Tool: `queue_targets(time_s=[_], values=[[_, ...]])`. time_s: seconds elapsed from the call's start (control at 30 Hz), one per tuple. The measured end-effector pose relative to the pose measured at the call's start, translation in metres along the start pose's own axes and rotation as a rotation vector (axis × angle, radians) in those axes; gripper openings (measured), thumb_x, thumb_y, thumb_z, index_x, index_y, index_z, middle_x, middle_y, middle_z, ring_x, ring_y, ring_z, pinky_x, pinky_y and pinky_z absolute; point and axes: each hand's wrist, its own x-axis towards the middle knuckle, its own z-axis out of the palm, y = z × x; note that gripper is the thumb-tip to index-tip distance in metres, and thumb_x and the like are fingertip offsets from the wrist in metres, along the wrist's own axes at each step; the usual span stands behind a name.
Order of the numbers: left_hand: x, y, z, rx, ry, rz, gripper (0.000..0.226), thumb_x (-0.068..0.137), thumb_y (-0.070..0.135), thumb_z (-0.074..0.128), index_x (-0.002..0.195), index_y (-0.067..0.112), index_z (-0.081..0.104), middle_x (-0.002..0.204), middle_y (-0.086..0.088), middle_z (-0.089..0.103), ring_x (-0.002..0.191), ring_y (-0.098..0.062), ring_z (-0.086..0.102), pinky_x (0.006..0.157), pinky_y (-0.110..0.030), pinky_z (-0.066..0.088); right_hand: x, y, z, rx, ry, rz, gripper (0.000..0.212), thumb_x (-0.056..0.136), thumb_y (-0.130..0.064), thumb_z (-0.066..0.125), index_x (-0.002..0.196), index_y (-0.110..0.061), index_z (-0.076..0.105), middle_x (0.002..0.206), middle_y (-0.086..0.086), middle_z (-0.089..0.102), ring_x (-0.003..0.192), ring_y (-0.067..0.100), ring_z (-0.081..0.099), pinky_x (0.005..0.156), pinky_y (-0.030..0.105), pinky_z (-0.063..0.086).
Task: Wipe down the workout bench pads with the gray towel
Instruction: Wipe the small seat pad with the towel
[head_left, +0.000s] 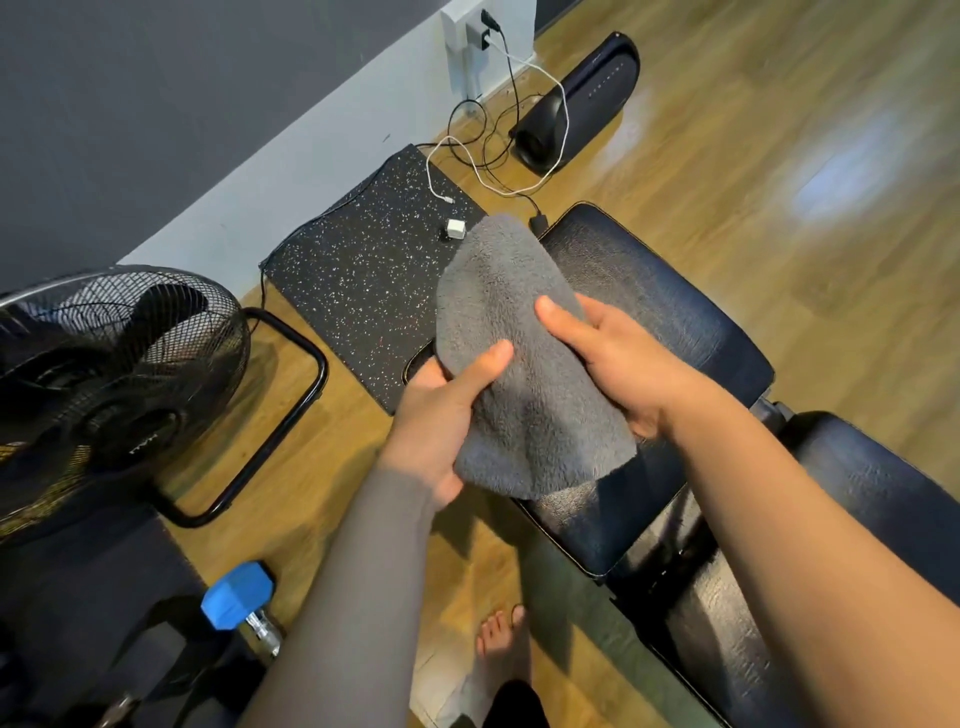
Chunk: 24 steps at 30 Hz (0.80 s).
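The gray towel (519, 364) is a fluffy cloth held up in the air over the near-left edge of the bench. My left hand (441, 415) grips its lower left side, thumb on top. My right hand (613, 358) grips its right side, thumb pressed on the cloth. Under and behind the towel lies the black bench pad (665, 301), running from centre toward the upper middle. A second black pad (872, 483) sits at the right, past a gap with a metal joint. The towel hangs apart from the pad surface.
A black floor fan (114, 364) with a tube base stands at the left. A speckled black mat (363, 280) with a white charger and cables lies by the wall. A black speaker (576, 104) stands behind. A blue dumbbell (236, 597) and my bare foot (504, 654) are near.
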Motion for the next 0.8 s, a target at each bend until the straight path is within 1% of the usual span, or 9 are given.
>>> queue_targets(time_s=[0.1,0.17,0.27,0.33,0.4,0.5,0.6,0.7,0.8], values=[[0.0,-0.004,-0.004,0.005,0.065,0.154,0.041,0.086,0.004,0.072,0.123,0.013,0.059,0.111,-0.011,0.075,0.102,-0.026,0.073,0.084,-0.045,0.06,-0.003,-0.005,-0.01,-0.357,0.165,-0.139,0.046,0.083,-0.048,0.072,0.115,-0.02,0.054,0.109,0.002,0.069,0.098,0.013,0.068,0.092,0.048,0.055],[-0.004,-0.004,-0.007,0.01,0.088,0.238,0.05,0.084,0.001,0.073,0.128,0.017,0.054,0.113,-0.008,0.074,0.101,-0.024,0.073,0.08,-0.043,0.061,-0.009,-0.008,-0.017,-0.39,0.24,-0.226,0.053,0.071,-0.053,0.083,0.104,-0.027,0.05,0.106,0.0,0.068,0.097,0.015,0.068,0.09,0.053,0.054],[-0.007,-0.008,-0.006,-0.034,0.108,0.268,0.056,0.084,0.004,0.074,0.132,0.023,0.05,0.115,-0.005,0.073,0.102,-0.021,0.073,0.078,-0.042,0.062,-0.015,-0.012,-0.019,-0.451,0.301,-0.364,0.059,0.07,-0.057,0.081,0.109,-0.029,0.047,0.11,-0.002,0.065,0.103,0.019,0.064,0.09,0.053,0.051],[0.0,-0.017,-0.006,0.055,0.202,0.243,0.053,0.081,0.018,0.081,0.125,0.025,0.052,0.115,-0.003,0.073,0.103,-0.021,0.072,0.084,-0.046,0.06,-0.012,-0.009,-0.015,-0.701,0.394,-0.367,0.058,0.079,-0.053,0.076,0.121,-0.03,0.043,0.123,-0.004,0.057,0.113,0.019,0.056,0.095,0.048,0.047],[0.008,-0.028,-0.007,0.283,0.347,0.207,0.059,0.065,0.047,0.082,0.113,0.028,0.053,0.114,-0.001,0.07,0.103,-0.023,0.07,0.091,-0.05,0.057,-0.007,0.0,-0.009,-1.125,0.513,-0.196,0.073,0.085,-0.057,0.067,0.143,-0.031,0.032,0.147,0.006,0.038,0.131,0.032,0.039,0.105,0.055,0.036],[0.019,-0.052,-0.017,0.515,0.48,0.177,0.067,0.063,0.074,0.057,0.101,0.02,0.058,0.109,-0.009,0.068,0.104,-0.032,0.065,0.092,-0.054,0.054,-0.004,0.034,0.014,-1.295,0.505,-0.055,0.087,0.088,-0.071,0.048,0.155,-0.035,0.008,0.166,0.009,-0.004,0.146,0.047,0.01,0.111,0.066,0.019],[0.016,-0.059,-0.022,0.229,0.524,0.111,0.063,0.08,0.076,0.046,0.093,0.019,0.069,0.1,-0.015,0.074,0.094,-0.041,0.069,0.076,-0.064,0.057,-0.002,0.071,0.04,-1.316,0.437,-0.029,0.092,0.081,-0.088,0.028,0.155,-0.041,0.0,0.166,0.007,-0.014,0.147,0.052,-0.007,0.111,0.073,0.004],[0.018,-0.07,-0.032,-0.059,0.502,-0.051,0.041,0.103,0.047,0.044,0.104,0.015,0.069,0.105,-0.013,0.074,0.091,-0.028,0.072,0.066,-0.038,0.06,0.004,0.079,0.062,-1.303,0.504,-0.011,0.106,0.07,-0.097,0.02,0.157,-0.039,0.005,0.167,0.009,-0.011,0.145,0.054,-0.014,0.108,0.076,-0.007],[0.023,-0.082,-0.034,-0.196,0.482,-0.157,0.033,0.104,0.036,0.044,0.101,0.013,0.068,0.092,-0.006,0.074,0.07,-0.016,0.074,0.049,-0.024,0.055,0.009,0.08,0.072,-1.333,0.502,-0.047,0.111,0.064,-0.1,0.023,0.156,-0.04,0.005,0.167,0.009,-0.011,0.143,0.058,-0.016,0.105,0.079,-0.009]])
